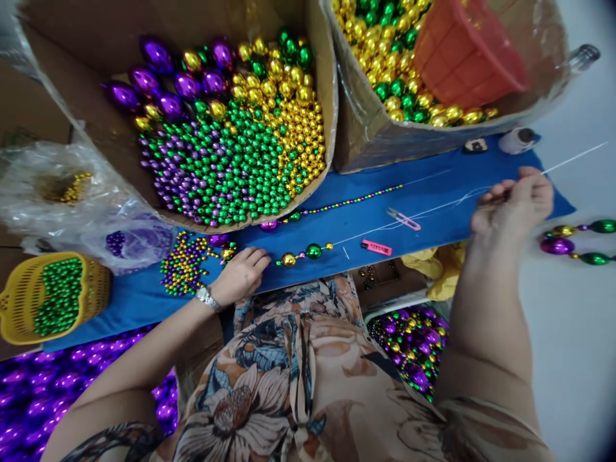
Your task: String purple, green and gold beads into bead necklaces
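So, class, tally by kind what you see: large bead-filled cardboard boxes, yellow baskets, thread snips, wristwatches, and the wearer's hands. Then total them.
Large cardboard boxes, left box and right box: 2
Yellow plastic basket: 1
Pink thread snips: 1
Silver wristwatch: 1
Hands, left hand and right hand: 2
Total: 7

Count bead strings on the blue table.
2: the near string, just right of the left hand, and the far string, running rightward from the edge of the cardboard box. The box or left hand may hide more.
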`<state>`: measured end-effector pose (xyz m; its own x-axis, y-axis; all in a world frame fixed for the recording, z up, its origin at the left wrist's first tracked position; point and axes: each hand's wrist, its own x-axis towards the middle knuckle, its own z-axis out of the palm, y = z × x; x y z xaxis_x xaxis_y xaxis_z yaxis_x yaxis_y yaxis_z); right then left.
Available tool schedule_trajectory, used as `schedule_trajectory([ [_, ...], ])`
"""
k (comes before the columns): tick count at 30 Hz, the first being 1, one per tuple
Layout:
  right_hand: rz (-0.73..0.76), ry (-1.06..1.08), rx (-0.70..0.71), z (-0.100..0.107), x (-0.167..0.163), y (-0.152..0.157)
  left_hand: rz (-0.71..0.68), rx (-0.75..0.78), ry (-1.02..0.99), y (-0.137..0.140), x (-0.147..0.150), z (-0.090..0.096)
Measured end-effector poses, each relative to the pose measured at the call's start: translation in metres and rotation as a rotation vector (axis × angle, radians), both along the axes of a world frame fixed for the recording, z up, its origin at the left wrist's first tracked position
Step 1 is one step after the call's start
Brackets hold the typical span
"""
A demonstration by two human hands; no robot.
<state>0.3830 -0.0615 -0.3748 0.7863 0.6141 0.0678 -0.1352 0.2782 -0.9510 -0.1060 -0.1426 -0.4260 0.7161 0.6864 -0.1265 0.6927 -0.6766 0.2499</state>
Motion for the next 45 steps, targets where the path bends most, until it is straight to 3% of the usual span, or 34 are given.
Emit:
schedule_trajectory([
  [5,0.026,-0.109,0.063,0.018,-0.02,0.002,0.043,0.086,0.103,-0.001,-0.005,0.004],
  [11,0.131,-0.229,0.049,0.013,-0.074,-0.007,0.028,0.083,0.102,-0.003,-0.004,0.001],
  [14,0.17,-0.4,0.038,0.011,-0.102,-0.02,0.006,0.058,0.015,0.004,0.001,0.01],
  [17,0.306,-0.525,-0.063,0.008,-0.127,-0.036,-0.003,0.045,-0.18,0.02,0.008,0.03],
  [20,0.533,-0.598,-0.159,-0.004,-0.145,-0.05,0.113,0.122,-0.371,0.056,0.012,0.052],
  [25,0.738,-0.73,-0.21,-0.032,-0.161,-0.061,0.631,0.336,-0.596,0.17,-0.011,0.071],
  [28,0.764,-0.78,-0.219,-0.039,-0.164,-0.065,0.923,0.399,-0.528,0.239,-0.043,0.073],
  [32,0.738,-0.738,-0.252,-0.032,-0.168,-0.073,1.023,0.369,-0.431,0.295,-0.087,0.057],
  [35,0.726,-0.727,-0.263,-0.029,-0.171,-0.075,0.968,0.249,-0.408,0.318,-0.106,0.041],
  [38,0.742,-0.712,-0.266,-0.03,-0.174,-0.076,1.014,0.202,-0.391,0.323,-0.108,0.041],
  [41,0.783,-0.735,-0.251,-0.028,-0.18,-0.079,1.038,0.2,-0.631,0.298,-0.092,0.058],
  [43,0.829,-0.782,-0.241,-0.026,-0.187,-0.079,0.965,0.069,-0.96,0.264,-0.073,0.069],
  [45,0.869,-0.857,-0.217,-0.025,-0.197,-0.076,0.849,-0.194,-1.186,0.224,-0.048,0.073],
])
